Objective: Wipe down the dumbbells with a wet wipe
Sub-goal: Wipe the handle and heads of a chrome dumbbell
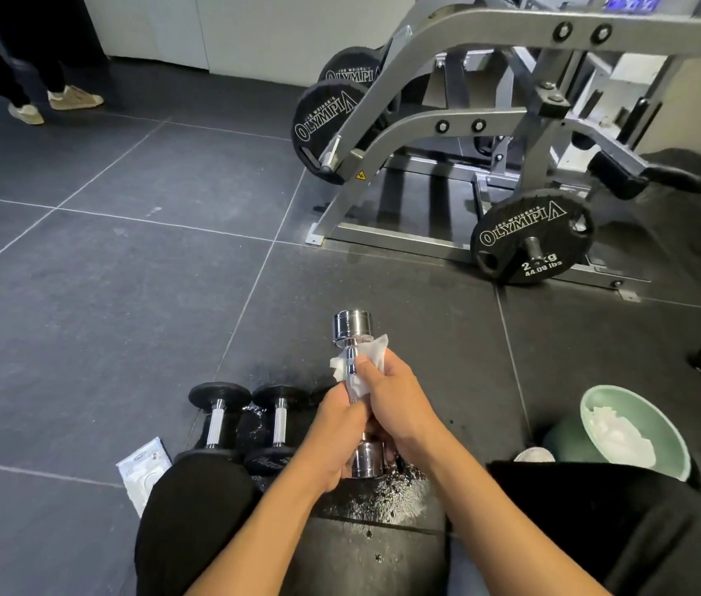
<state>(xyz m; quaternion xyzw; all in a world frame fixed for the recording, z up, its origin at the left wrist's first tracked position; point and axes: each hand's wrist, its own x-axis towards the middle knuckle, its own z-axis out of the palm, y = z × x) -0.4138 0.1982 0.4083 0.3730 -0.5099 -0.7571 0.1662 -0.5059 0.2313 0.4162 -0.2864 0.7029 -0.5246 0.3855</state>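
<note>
A small chrome dumbbell (352,326) stands nearly upright over the wet floor between my knees. My left hand (336,440) grips its lower handle just above the bottom head (367,460). A white wet wipe (366,361) is wrapped around the upper handle, and my right hand (400,406) is closed on it. Two black dumbbells (220,419) (278,421) with steel handles lie side by side on the floor to the left.
A white wipe packet (142,471) lies by my left knee. A green bowl (641,428) holding used wipes sits at the right. Ahead stands a grey weight machine (447,135) with black plates (531,240). Another person's legs and shoes (56,103) are far left.
</note>
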